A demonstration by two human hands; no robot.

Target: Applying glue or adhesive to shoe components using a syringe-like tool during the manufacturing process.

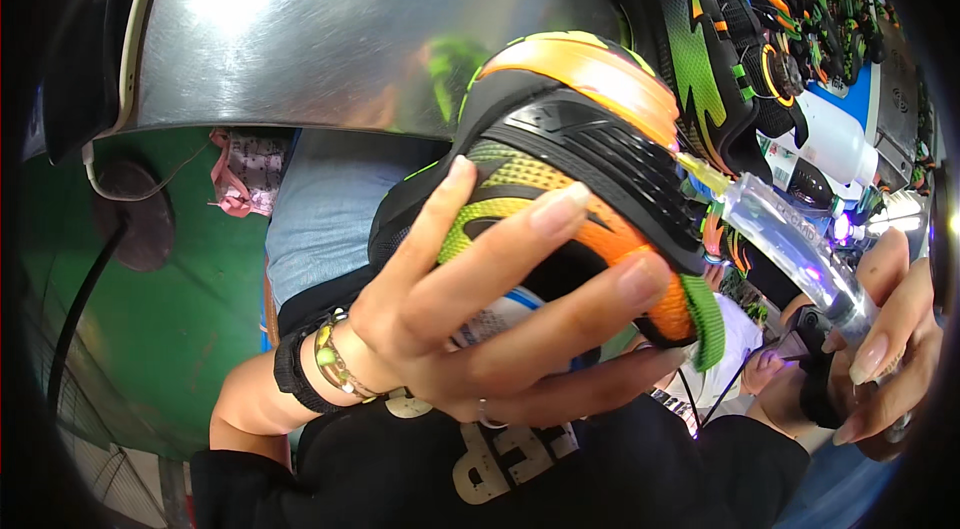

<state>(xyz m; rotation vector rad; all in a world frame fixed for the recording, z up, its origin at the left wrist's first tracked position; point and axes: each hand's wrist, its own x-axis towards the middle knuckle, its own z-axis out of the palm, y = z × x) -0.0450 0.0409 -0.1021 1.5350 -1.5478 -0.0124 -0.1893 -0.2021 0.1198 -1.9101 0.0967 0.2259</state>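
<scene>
An orange, green and black sports shoe [590, 134] is tilted in front of me, its heel pull tab toward the right. My left hand [500, 314] is closed around it, the fingers spread over its upper and collar. A clear plastic syringe [795, 244] with a yellow tip lies in the grip of my right hand [895, 339]. Its tip meets or nearly meets the seam between the shoe's upper and its orange sole edge; I cannot tell whether it touches. Clear liquid seems to be inside the barrel. My right fingers partly hide the syringe's rear end.
A shiny metal tabletop [380, 19] spans the far side. Another green-and-black shoe [700, 49] stands on the right, with several more behind it. Near them is a white bottle [835, 139]. A pink cloth [245, 174] hangs below the table's edge, and a round dark base [133, 214] rests on the green floor.
</scene>
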